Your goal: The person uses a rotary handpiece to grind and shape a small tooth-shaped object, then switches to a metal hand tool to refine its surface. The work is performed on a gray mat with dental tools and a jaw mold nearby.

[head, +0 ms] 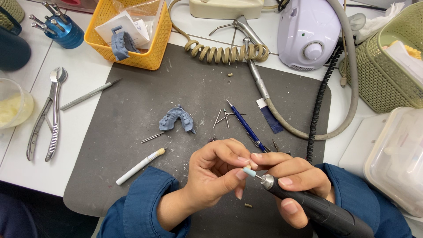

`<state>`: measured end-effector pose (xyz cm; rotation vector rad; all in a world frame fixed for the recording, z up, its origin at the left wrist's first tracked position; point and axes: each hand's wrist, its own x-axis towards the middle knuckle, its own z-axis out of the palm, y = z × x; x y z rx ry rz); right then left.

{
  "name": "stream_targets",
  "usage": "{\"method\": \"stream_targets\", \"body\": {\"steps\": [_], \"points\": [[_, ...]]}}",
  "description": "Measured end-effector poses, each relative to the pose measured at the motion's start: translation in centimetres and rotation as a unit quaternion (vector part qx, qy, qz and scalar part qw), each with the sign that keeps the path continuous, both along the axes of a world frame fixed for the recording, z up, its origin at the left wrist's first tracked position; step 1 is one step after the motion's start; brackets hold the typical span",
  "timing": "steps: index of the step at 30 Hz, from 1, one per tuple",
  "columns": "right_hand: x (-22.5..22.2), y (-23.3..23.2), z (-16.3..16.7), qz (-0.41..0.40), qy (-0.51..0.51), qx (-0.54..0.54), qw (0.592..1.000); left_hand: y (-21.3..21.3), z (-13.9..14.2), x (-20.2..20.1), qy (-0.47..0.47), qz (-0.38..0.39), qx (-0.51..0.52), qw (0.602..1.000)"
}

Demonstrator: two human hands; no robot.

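Low in the middle of the frame, the right hand point(291, 176) is wrapped around a black rotary handpiece point(317, 205), its pale blue tip point(249, 172) pointing left. The left hand point(218, 169) meets it there, thumb and fingertips pinched at the tip; whether a small piece sits between those fingers I cannot tell, as they cover it. With skin this close to the tip, a slip or a sudden spin could nick a fingertip, and anything small pinched there could be flung onto the mat.

Just beyond the hands, on the grey mat point(132, 132), a white stick with a yellowish end point(141, 166) lies at lower left, and a blue pencil point(246, 126) lies near several loose thin burs point(224, 117), easy to scatter with a sleeve. A blue-grey dental model point(177, 119) rests at mid-mat.

Further off, pliers point(46, 117) lie at the left edge, a yellow basket point(145, 53) holds a second model at top left, and a coiled cord point(224, 53) runs toward a lilac motor unit point(308, 33) at the top; a green basket point(379, 75) stands at the right.
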<state>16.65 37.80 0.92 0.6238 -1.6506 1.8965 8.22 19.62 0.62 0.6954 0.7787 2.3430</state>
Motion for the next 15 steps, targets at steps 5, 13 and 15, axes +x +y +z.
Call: {"method": "stream_targets", "body": {"steps": [5,13,15], "points": [[0.0,0.2,-0.2,0.016,0.006,0.026,1.0,-0.1,0.2,-0.1,-0.001,0.003,-0.005,1.0],[0.1,-0.5,-1.9,-0.01,0.015,-0.085,0.996,-0.2,0.5,-0.2,-0.018,0.001,-0.03,0.999],[0.2,-0.4,-2.1,-0.008,0.013,-0.083,0.996,-0.2,0.5,-0.2,-0.001,0.007,-0.024,1.0]]}}
